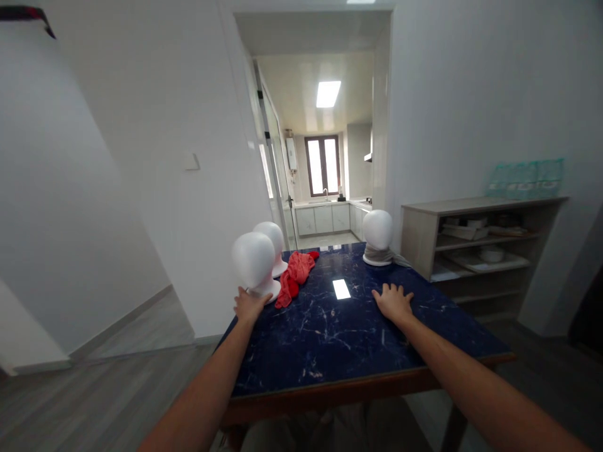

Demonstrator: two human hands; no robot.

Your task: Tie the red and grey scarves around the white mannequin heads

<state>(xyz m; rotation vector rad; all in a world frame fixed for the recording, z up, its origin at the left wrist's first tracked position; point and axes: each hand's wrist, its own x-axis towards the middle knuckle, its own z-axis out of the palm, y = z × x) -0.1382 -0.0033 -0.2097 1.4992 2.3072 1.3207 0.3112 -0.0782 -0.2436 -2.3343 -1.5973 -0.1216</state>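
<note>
My left hand is at the base of the nearer white foam mannequin head, its thumb and fingers around the front of the base. Behind it stands a second white mannequin head, partly hidden by the first. A crumpled red scarf lies just right of these two. My right hand rests on the dark blue table with its fingers spread and nothing in it. Beyond it, near the far right corner, a third mannequin head has a grey scarf wrapped round its neck.
Right of the table stands a wooden shelf unit holding trays and a bowl, with several water bottles on top. A doorway behind the table opens into a kitchen. A white wall is at the left.
</note>
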